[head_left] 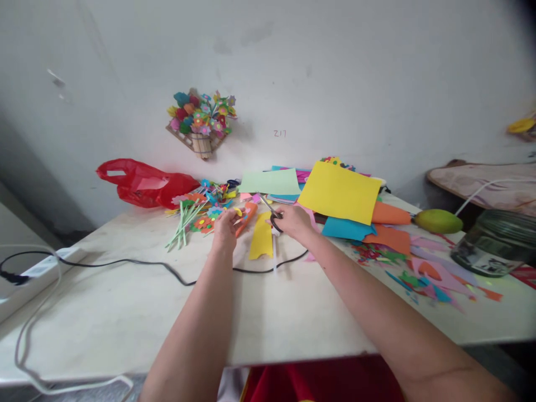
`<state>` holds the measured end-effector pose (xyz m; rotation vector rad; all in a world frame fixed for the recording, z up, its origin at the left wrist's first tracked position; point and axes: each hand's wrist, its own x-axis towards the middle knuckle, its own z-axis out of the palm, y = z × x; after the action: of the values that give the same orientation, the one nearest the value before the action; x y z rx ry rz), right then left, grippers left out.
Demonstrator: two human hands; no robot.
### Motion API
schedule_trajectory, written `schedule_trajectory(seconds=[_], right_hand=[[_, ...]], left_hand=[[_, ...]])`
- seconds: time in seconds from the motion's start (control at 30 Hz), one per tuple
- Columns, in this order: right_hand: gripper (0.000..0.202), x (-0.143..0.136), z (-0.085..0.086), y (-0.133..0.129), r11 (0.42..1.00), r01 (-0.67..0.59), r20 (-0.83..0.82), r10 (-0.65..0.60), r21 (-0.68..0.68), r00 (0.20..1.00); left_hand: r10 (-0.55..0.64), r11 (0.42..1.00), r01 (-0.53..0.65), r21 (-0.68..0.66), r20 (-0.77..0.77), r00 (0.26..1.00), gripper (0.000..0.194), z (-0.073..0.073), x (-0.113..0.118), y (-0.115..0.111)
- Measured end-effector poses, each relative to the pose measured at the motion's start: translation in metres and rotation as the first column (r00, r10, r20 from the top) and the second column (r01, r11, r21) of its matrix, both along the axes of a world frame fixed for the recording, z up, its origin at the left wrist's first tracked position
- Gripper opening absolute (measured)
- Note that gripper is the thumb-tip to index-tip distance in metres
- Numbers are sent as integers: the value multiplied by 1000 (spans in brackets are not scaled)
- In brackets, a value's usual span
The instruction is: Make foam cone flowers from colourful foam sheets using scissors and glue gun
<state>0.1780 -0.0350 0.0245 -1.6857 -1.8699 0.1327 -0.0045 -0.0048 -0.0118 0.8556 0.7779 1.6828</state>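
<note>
My right hand [293, 221] grips a pair of scissors [268, 204] with dark handles, the blades pointing up and to the left. Between the fingertips of my left hand [225, 228] is a small yellow piece [238, 211], too small to make out its shape. An orange piece [248, 216] lies just right of that hand. A yellow foam sheet strip [262, 241] with a notched lower edge rests on the table between my hands. Beside it, below my right hand, is a thin whitish stick [274, 254].
Paper flowers and pale green stems [184, 223] lie left, by a red plastic bag [146, 183]. Coloured sheets, topped by a yellow sheet [341, 191], are piled right, near scraps [422, 282] and a glass jar [496, 245]. A black cable [167, 267] crosses the table.
</note>
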Motion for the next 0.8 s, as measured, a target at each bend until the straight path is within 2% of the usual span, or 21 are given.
schedule_trajectory(seconds=[0.17,0.37,0.57,0.67,0.73,0.8], right_hand=[[28,20,7,14,1000,10,125,-9,-11,992],[29,57,16,31,975,131,317,-68,-181,946],[30,83,-5,42,935,274,485,-135,-226,864],[31,92,-15,44,924,290,487,-139,-250,863],[31,94,-16,43,924,294,491,-144,-244,859],[32,89,-12,41,933,302,500,-170,-196,849]], left_hand=[[-17,999,17,-37,-2,1000,18,-2,3,1],[-34,998,33,-53,-31,999,24,-5,9,-1],[-14,998,16,-63,18,1000,22,-4,1,4],[45,998,-40,-38,126,991,17,1,-10,6],[67,997,-59,-46,193,979,14,3,-14,5],[30,1000,-28,-15,206,978,14,3,-12,3]])
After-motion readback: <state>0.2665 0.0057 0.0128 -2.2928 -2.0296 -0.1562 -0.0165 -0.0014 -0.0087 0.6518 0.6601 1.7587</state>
